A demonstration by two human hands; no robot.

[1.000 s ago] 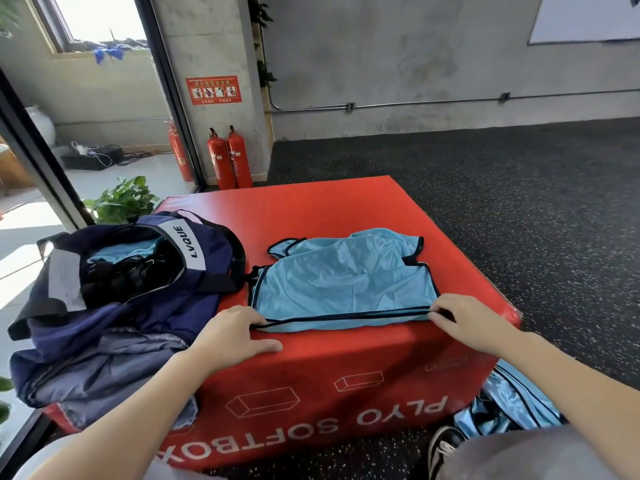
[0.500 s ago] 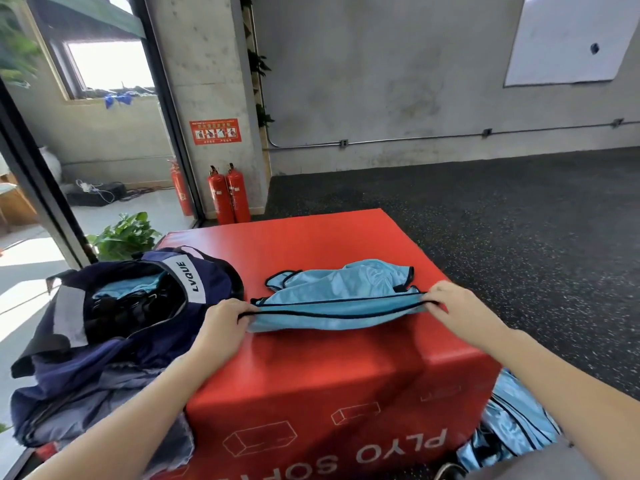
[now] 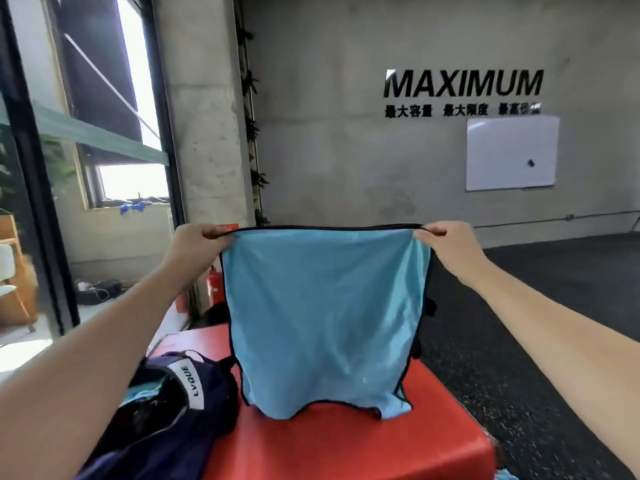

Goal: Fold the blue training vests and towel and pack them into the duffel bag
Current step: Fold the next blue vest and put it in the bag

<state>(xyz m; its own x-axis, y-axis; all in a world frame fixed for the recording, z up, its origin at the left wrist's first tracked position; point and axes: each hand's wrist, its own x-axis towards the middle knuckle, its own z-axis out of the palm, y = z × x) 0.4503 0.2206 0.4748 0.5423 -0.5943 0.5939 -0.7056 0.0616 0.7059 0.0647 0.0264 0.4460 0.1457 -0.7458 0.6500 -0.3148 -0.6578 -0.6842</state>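
Left hand: the left hand (image 3: 201, 242) pinched one top corner of the blue vest (image 3: 322, 320) at its black-trimmed edge, fingers curled over the hem.
Right hand: the right hand (image 3: 446, 245) pinched the other top corner, so the edge was stretched level between the two.
Vest: it hung flat in the air above the red box (image 3: 346, 441), its lower hem just over the box top; whether it touched, I could not tell.
Duffel bag: the duffel bag (image 3: 173, 403) lay open on the box's left side, close beside the hanging cloth.
Risk: the fabric looked thin and slippery, so a slack pinch could drop a corner and spoil the fold.
Risk: lowering it carelessly could bunch the hem or drape it over the bag's mouth.
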